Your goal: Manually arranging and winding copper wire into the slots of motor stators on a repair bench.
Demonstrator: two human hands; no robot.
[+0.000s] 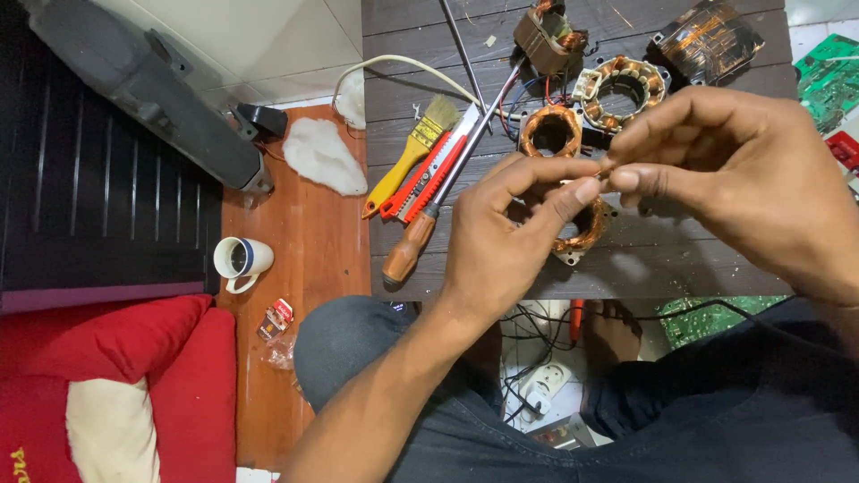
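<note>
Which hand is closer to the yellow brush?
Left. The left hand is just right of the yellow brush, past the screwdriver; the right hand is farther right.

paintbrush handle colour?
Yellow. The paintbrush lies on the dark table beside a red utility knife; the head view shows it clearly.

Both hands, left [501, 237] and right [725, 170], pinch what looks like thin wire [604, 175] above a copper coil [582, 234].

On the surface [680, 268], a screwdriver [438, 206] lies right of the paintbrush [413, 152]; a mug [240, 259] sits on the floor [313, 259], left.
</note>
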